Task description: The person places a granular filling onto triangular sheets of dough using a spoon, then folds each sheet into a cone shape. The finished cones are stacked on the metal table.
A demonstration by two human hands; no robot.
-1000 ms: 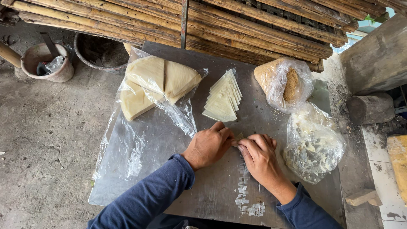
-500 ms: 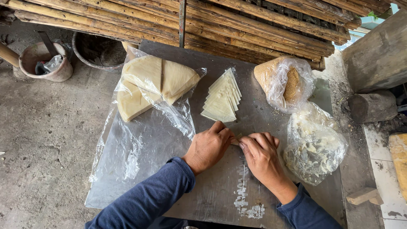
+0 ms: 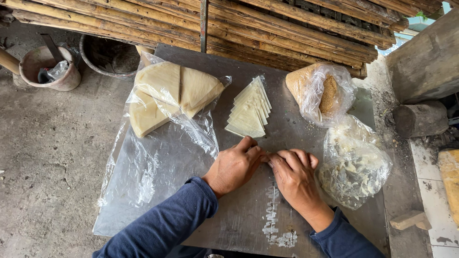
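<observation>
Buckets: two round tubs (image 3: 48, 69) stand on the concrete floor beyond the bench's far-left corner, well apart from the work.
Plastic sheet: a clear sheet (image 3: 143, 167) covers the left half of the grey bench (image 3: 239, 224) and droops over its left edge; a sleeve catching it could, I judge, drag everything on it sideways.
Large wedges: pale dough quarters (image 3: 165, 93) lie under that plastic at the far left, near the bench's back edge.
Cut triangles: a fanned stack of thin triangular wrappers (image 3: 251, 110) sits just beyond the hands, close enough that a forward knuckle could scatter it.
Left hand: the left hand (image 3: 234, 165) is curled, fingers pinched narrow on a small piece at mid-bench.
Piece being worked: the small folded piece (image 3: 264, 156) lies on the bench between the two sets of fingertips, almost wholly hidden (its shape I cannot tell); pressed too hard it may tear or open.
Right hand: the right hand (image 3: 296, 177) is curled too, fingertips meeting the left's on the same piece.
Flour smear: white streaks (image 3: 275, 222) run toward the near edge.
Bags: a crumb bag (image 3: 320, 93) and a filling bag (image 3: 356, 165) crowd the right; the lower one touches the right wrist's side and overhangs the right edge.
Open room: mostly the near-left of the bench.
</observation>
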